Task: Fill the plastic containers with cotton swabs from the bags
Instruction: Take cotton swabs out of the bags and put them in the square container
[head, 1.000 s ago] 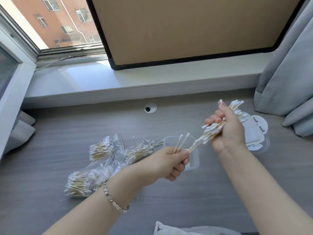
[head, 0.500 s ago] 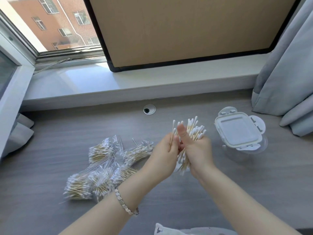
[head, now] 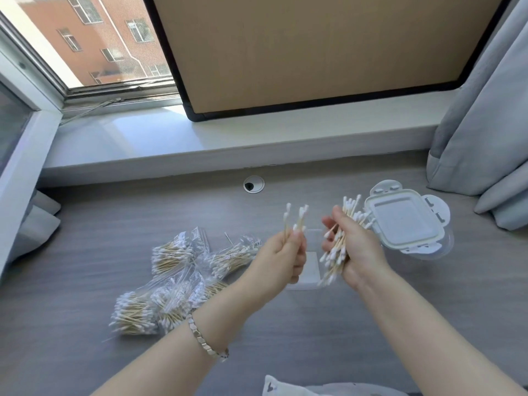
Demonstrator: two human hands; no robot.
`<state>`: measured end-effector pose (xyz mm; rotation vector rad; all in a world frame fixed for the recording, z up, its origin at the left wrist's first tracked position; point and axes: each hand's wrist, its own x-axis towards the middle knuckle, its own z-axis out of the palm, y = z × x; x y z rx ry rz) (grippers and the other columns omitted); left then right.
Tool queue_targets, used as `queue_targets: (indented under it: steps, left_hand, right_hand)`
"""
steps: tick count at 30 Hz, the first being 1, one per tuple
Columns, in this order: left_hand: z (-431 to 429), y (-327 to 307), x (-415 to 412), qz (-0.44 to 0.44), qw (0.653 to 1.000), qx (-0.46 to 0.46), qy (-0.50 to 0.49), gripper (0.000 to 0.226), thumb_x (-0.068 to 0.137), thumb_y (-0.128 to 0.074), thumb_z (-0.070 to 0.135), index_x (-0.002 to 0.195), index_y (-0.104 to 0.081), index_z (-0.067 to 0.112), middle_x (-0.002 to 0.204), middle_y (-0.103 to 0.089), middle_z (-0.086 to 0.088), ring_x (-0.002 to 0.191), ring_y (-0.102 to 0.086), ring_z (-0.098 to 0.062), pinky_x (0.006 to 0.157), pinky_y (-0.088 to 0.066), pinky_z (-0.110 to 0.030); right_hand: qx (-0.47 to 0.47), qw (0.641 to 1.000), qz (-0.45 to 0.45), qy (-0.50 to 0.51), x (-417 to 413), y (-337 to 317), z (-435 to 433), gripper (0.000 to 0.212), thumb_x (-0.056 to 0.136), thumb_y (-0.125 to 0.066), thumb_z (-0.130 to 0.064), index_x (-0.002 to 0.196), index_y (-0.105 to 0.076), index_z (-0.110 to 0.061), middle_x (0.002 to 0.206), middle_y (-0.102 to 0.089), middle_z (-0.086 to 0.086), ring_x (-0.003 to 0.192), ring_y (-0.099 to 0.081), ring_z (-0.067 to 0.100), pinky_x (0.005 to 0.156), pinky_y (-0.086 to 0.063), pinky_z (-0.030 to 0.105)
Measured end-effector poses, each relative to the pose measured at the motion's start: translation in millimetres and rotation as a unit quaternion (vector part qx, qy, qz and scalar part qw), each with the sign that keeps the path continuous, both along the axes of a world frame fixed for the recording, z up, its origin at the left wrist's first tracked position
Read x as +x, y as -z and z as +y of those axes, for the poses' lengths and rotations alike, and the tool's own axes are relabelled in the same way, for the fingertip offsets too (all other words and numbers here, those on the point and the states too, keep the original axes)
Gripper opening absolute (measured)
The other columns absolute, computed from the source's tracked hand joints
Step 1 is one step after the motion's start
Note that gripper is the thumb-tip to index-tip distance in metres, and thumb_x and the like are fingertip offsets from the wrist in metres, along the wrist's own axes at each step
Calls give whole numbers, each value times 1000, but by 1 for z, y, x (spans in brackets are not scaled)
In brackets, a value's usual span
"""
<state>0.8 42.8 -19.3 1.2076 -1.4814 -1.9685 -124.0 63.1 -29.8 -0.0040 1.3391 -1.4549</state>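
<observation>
While the open container point(head: 310, 270) sits on the desk directly under and between my hands, long axis running near to far, my right hand point(head: 354, 252) is closed round the big swab bundle point(head: 338, 247), nearer it; my left hand point(head: 285, 258) pinches a few swabs point(head: 295, 221) upright. Bags point(head: 171, 281) lie left.

Matt grey wood-grain desk point(head: 428, 295); crinkly glossy clear plastic bags point(head: 177, 292); pale wooden-stemmed, white cotton-tipped swabs point(head: 337, 252); smooth translucent white plastic lid point(head: 400, 221); soft grey cloth curtain point(head: 485, 124).

grey desk point(head: 428, 295) — swab bags point(head: 171, 281) left | open container point(head: 311, 270) centre | lidded container point(head: 400, 221) right
</observation>
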Motion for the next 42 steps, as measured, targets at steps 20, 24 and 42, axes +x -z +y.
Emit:
queue_targets:
  steps: [20,24,42]
  left_hand:
    - [8,-4,-11,-231,880,-401,104,19,91,-40,5,106,-50,2,102,-52,-15,93,-47,-27,75,-34,-27]
    - [13,-3,-8,-140,913,-372,94,24,93,-47,12,111,-62,11,103,-49,3,91,-49,-4,82,-36,-10]
    - [-3,4,-8,80,912,364,-171,29,96,-39,23,87,-59,4,57,-64,-3,41,-46,-7,34,-28,-14]
  right_hand:
    - [-6,994,111,-8,19,3,4,25,82,-65,-14,58,-61,-13,47,-62,-4,47,-60,11,50,-48,21]
    - [21,994,89,66,7,-2,-1,30,84,-59,-14,55,-51,-11,39,-52,-4,34,-49,8,43,-42,19]
    - [-113,963,231,-80,4,-41,1,9,88,-60,-13,80,-55,-14,47,-55,-5,44,-60,5,54,-54,29]
